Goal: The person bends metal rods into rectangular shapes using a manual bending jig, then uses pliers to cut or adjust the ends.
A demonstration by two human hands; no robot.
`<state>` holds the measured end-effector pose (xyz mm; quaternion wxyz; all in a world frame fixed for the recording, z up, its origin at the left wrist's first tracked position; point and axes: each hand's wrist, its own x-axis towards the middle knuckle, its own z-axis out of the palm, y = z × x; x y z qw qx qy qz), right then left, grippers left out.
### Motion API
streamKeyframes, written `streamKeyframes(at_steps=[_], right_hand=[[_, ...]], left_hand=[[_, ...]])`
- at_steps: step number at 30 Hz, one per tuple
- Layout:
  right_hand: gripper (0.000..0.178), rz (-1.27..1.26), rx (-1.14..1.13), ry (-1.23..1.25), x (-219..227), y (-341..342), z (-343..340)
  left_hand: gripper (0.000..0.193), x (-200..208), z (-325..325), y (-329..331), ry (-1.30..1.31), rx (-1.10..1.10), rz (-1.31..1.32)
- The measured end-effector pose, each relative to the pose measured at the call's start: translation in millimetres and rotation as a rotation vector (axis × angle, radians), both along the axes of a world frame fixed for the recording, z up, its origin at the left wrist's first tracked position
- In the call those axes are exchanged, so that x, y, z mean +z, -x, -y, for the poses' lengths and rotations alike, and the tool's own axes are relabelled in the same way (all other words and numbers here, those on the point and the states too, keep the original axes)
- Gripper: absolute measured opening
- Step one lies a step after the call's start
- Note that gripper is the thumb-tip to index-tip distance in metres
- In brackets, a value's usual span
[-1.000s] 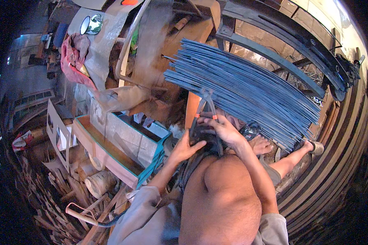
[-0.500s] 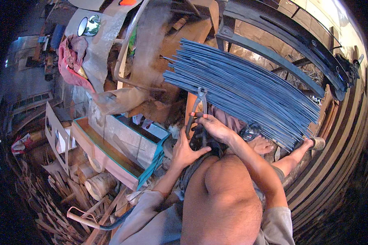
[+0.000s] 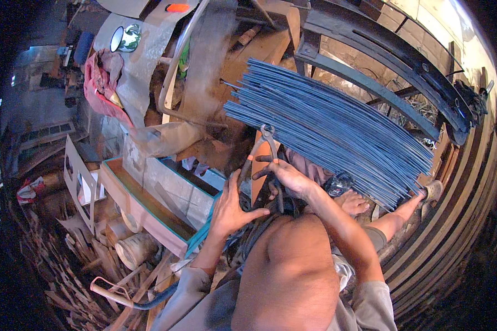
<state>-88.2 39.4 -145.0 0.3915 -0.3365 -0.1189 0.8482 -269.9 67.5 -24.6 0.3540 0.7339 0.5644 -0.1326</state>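
Note:
A pair of grey pincers [image 3: 266,134] with orange bands on its handles stands head-up in front of me, its handles spread apart. My right hand [image 3: 290,177] is at the right-hand handle and holds it, some fingers stretched leftward across the gap. My left hand [image 3: 227,212] is open beside the left-hand handle, fingers straight up and thumb stretched toward the right; contact with that handle is unclear. Just beyond the pincers' jaws lies a large bundle of thin bluish metal rods [image 3: 326,127]. The lower handle ends are partly hidden by my hands and knee.
A long open box with teal edges [image 3: 143,204] lies at the left. Beyond it are an enamel mug [image 3: 125,38] and a pink cloth [image 3: 102,83]. A hacksaw-like curved handle [image 3: 113,293] sits at lower left, near wood scraps. My bare foot [image 3: 352,203] rests by the rods.
The pincers' handles have spread wider. My left hand has moved left and its fingers have straightened. My right hand's fingers have stretched out leftward, and the whole view has shifted slightly.

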Motion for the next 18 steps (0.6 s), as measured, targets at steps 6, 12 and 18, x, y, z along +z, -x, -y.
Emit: streamKeyframes(at_steps=[6, 12, 18], right_hand=[[0.044, -0.129, -0.008, 0.083, 12, 3, 0], [0.046, -0.112, 0.018, 0.195, 32, -3, -10], [0.047, -0.234, -0.041, 0.165, 27, 0, -8]], left_hand=[[0.128, 18, -10, -10, -0.069, -0.191, -0.106], [0.127, 36, -24, -24, -0.006, -0.144, -0.183], [0.127, 44, -29, -26, -0.088, -0.232, -0.152]])
